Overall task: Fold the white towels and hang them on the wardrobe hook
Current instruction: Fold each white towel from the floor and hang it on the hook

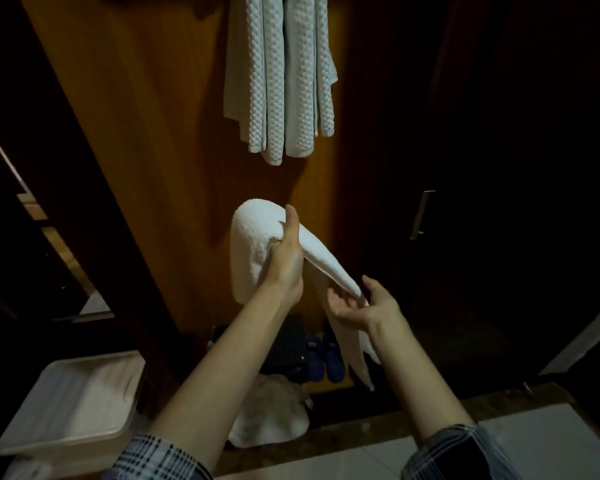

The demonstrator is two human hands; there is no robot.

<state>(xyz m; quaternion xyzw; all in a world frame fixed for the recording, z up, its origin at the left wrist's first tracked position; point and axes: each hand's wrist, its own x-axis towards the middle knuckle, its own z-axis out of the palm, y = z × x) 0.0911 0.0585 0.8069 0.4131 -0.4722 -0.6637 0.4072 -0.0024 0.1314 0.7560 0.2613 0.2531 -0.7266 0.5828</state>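
Note:
A white towel (253,237) hangs folded over my left hand (286,258), which grips it near its top fold in front of the wooden wardrobe panel. A long tail of the towel runs down to the right. My right hand (364,306) pinches that tail between thumb and fingers, and the rest of the tail dangles below it. Higher up, two waffle-textured white towels (279,77) hang against the wardrobe; the hook that bears them is out of frame. Another crumpled white towel (274,414) lies on the floor below my arms.
A white plastic bin (73,407) stands at the lower left. Dark blue slippers (326,358) and a dark bag sit at the wardrobe's foot. A dark door with a metal handle (421,216) is to the right. Shelves line the left edge.

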